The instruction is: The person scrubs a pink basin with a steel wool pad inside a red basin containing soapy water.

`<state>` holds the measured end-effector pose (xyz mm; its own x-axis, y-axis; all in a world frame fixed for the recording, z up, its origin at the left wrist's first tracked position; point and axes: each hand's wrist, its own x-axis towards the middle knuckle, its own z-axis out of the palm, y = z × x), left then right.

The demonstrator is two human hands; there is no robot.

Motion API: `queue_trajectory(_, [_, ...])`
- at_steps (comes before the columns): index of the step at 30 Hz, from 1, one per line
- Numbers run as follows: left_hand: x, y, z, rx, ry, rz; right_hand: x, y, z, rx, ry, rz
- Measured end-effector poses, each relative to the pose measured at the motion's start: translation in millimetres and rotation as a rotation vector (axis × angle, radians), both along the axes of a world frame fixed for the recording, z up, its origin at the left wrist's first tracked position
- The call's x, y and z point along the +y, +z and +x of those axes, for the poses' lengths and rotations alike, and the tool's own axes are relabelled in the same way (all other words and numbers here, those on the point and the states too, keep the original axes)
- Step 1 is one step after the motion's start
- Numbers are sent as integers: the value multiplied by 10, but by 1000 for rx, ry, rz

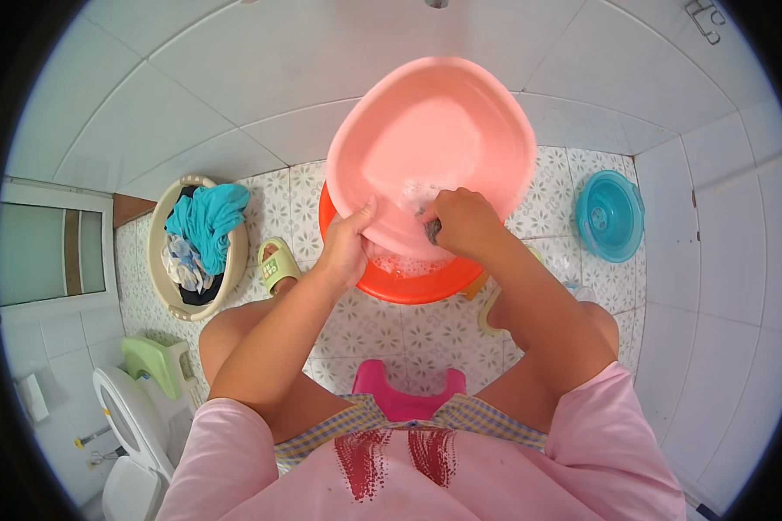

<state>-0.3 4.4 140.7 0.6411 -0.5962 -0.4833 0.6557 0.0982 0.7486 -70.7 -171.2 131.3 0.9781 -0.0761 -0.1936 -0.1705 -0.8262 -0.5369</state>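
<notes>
A pink plastic basin [426, 117] is tilted over an orange-red basin [408, 288] on the floor. My left hand [349, 243] grips the pink basin's near left rim, thumb on the inside. Inside the near part of the pink basin, my right hand [467, 221] is closed on a dark grey scouring pad [433, 231], which shows only partly under the fingers. White suds cling to the pink wall beside the pad. Foamy water [400, 262] shows in the orange-red basin below.
At the left stands a cream laundry basket [162, 260] of clothes, with a green stool [152, 365] and a toilet [130, 412] nearer. A teal basin [610, 217] sits at the right wall. A magenta stool [400, 404] is between my legs. Green slippers [275, 262] are on my feet.
</notes>
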Motion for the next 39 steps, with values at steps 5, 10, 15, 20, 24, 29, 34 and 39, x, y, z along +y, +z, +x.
queue_trajectory(5, [73, -173, 67, 49, -3, -65, 232, -83, 16, -201, -80, 403])
queue_trajectory(10, [-17, -33, -52, 35, -43, -100, 287, 6, 51, -256, -251, 616])
queue_trajectory(15, [10, -25, -16, 20, -40, -43, -17, 85, 7, 85, 55, 45])
queue_trajectory(20, [25, -98, -20, 92, -91, -140, 316, -47, 61, -280, -173, 711])
queue_trajectory(24, [17, -96, -26, 72, -130, -121, 310, -154, 92, -492, -193, 702])
queue_trajectory(29, [36, -14, -20, 40, -76, -94, 2, 105, 62, 141, 127, -28])
queue_trajectory(34, [-13, -50, -31, 59, -112, -143, 376, -41, 124, -258, -130, 595])
queue_trajectory(39, [-4, -26, 0, 100, -40, -155, 79, 109, 74, -177, -54, 463])
